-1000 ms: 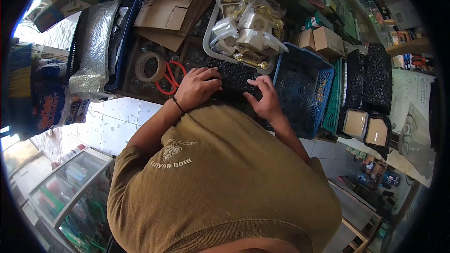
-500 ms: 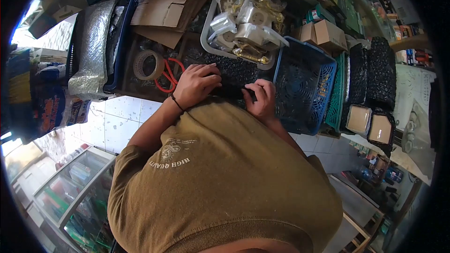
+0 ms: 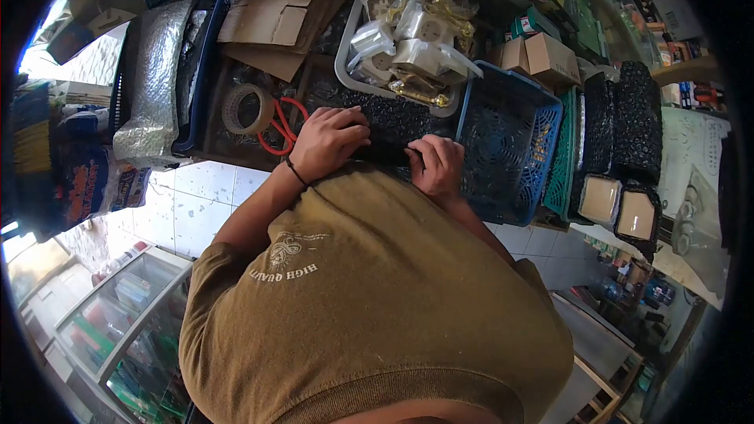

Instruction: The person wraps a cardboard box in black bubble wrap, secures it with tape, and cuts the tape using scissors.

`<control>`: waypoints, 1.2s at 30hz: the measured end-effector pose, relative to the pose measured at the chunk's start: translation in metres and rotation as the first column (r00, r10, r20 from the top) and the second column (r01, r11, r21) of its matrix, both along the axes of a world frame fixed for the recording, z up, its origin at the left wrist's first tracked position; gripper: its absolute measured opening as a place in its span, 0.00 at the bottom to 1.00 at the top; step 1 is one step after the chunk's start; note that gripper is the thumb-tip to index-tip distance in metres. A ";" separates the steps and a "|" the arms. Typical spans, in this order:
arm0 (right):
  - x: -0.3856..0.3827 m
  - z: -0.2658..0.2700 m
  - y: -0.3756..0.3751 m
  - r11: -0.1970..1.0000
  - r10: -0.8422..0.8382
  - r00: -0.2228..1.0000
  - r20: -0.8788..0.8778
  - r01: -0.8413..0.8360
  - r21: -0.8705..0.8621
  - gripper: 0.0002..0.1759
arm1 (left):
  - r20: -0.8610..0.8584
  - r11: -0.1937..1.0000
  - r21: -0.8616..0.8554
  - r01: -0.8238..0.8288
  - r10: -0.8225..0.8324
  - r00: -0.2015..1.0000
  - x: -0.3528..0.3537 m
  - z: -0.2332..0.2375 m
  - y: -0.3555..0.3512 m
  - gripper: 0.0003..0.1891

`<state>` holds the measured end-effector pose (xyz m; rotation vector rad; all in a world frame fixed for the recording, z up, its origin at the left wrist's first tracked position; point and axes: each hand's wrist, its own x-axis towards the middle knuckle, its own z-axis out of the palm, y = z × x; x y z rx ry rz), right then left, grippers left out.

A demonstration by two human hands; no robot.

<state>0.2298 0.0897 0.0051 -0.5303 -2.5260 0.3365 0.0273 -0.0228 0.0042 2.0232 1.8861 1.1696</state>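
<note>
Close against my body lies a piece of black bubble wrap (image 3: 397, 122), glossy and bumpy, partly covered by my hands. My left hand (image 3: 330, 140), with a dark band at its wrist, has its fingers curled over the wrap's left side. At the right side, my right hand (image 3: 437, 163) is closed with its fingertips bent onto the dark near edge. Whatever the wrap may contain is hidden. Scissors with red handles (image 3: 284, 129) lie just left of my left hand, beside a roll of tan tape (image 3: 258, 110).
Behind the wrap stands a light tray (image 3: 344, 63) heaped with bagged sockets and gold-coloured fittings. A blue plastic basket (image 3: 510, 71) is on the right, near black-wrapped parcels (image 3: 638, 122). Flattened cardboard (image 3: 271, 12) and silver bubble wrap (image 3: 157, 71) lie on the left.
My right hand's fingers have shifted slightly on the wrap, and the back of the hand has turned a little more into view. My left hand stays nearly in place.
</note>
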 end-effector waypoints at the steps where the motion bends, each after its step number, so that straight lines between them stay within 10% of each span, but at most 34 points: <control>1: 0.000 0.000 0.000 1.000 0.001 1.000 -0.002 -0.001 -0.002 0.07 | 0.000 1.000 0.001 0.000 0.000 1.000 0.000 0.000 0.000 0.06; 36: -0.039 0.020 0.014 0.967 0.243 0.932 0.271 -0.212 -0.140 0.26 | 0.193 0.976 0.032 -0.217 0.207 0.959 -0.016 -0.006 -0.024 0.05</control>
